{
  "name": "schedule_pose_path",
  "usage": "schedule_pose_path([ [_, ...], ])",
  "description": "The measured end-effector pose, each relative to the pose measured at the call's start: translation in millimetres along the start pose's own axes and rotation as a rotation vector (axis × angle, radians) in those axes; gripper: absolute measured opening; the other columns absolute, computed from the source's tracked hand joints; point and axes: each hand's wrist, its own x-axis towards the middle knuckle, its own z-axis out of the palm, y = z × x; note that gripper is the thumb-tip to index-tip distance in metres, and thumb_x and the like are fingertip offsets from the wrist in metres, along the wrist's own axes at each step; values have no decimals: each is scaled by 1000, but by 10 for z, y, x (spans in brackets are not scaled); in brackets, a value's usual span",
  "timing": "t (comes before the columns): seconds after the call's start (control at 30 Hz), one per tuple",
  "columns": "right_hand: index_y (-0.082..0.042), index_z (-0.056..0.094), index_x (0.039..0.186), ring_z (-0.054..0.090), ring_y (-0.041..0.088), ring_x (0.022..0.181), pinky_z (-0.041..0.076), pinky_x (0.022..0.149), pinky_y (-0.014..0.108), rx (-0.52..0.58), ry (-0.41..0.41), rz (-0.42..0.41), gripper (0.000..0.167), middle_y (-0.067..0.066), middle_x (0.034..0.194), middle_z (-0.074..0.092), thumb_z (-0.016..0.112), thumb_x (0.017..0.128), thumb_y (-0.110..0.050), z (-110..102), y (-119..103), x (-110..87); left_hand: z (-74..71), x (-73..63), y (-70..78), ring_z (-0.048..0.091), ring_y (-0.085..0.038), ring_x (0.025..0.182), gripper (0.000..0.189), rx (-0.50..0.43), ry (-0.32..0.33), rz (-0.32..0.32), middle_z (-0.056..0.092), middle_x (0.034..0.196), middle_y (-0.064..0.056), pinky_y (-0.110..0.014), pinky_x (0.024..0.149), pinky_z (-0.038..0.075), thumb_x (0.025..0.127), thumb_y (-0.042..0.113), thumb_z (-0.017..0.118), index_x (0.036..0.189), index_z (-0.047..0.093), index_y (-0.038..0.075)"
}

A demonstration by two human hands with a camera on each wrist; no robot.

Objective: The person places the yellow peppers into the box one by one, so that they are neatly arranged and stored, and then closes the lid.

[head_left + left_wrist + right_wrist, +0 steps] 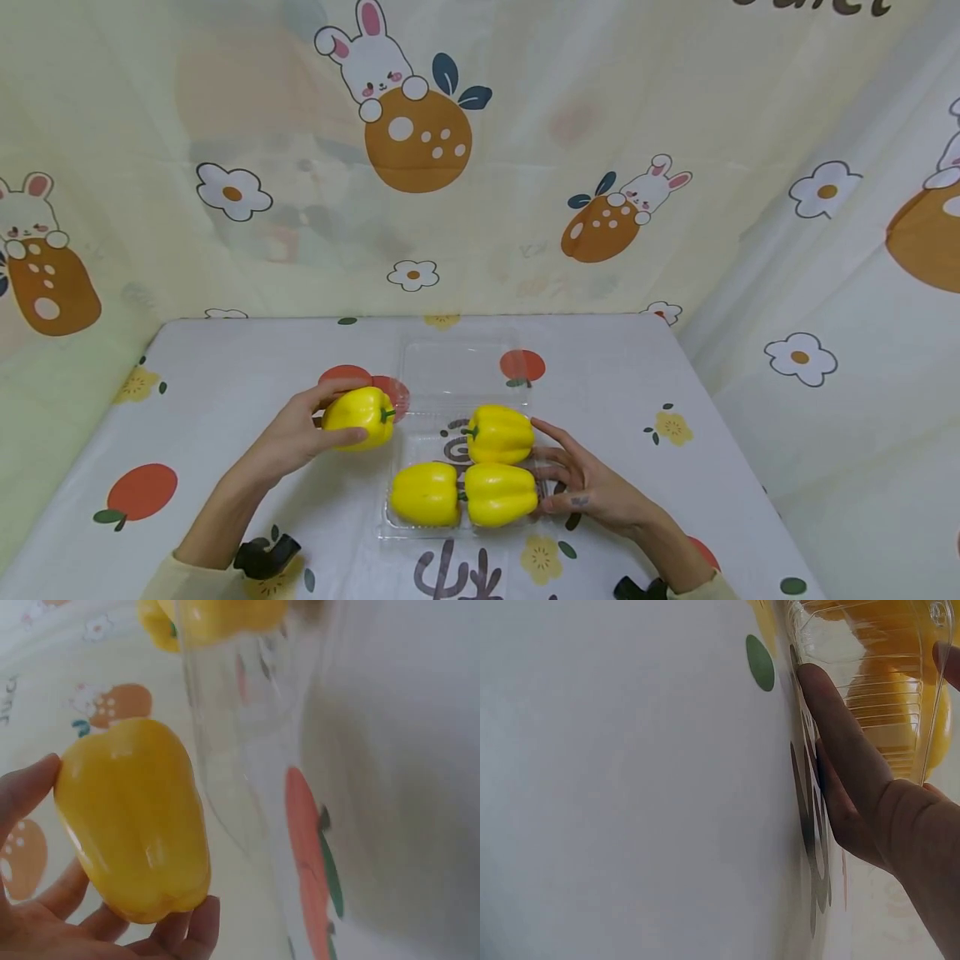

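A yellow bell pepper [358,418] with a green stem is gripped in my left hand [303,429], thumb on the near side and fingers over the far side. The left wrist view shows this pepper [139,821] between thumb and fingers, beside the clear plastic wall. A hinged clear plastic container [405,533] lies with its lid [457,367] flipped back. Inside sit three more yellow bell peppers: one upper right [500,435], one lower left [424,495], one lower right [500,495]. My right hand [592,487] touches the container's right side with extended fingers [847,727].
The table wears a white cloth [247,367] printed with fruit, flowers and lettering. Behind it hangs a cream curtain [510,275] with rabbit prints. A black strap [267,557] sits by my left wrist, another black piece [640,588] by the right.
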Motion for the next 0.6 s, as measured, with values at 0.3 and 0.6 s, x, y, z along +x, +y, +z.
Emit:
schedule_pose_path([
  [0.3, -36, 10, 170, 58, 26, 137, 61, 104, 43, 2, 1, -1, 109, 29, 167, 27, 76, 91, 0, 5, -5, -5, 215, -37, 144, 56, -29, 123, 63, -3, -27, 49, 60, 150, -6, -40, 101, 50, 87, 26, 87, 145, 62, 24],
  [0.6, -36, 9, 170, 58, 26, 138, 61, 104, 43, 4, -4, -6, 108, 29, 167, 26, 75, 92, -1, 4, 3, -3, 464, -2, 250, 58, -26, 122, 64, 8, -100, 95, 61, 149, -7, -41, 103, 52, 86, 28, 88, 144, 63, 19],
])
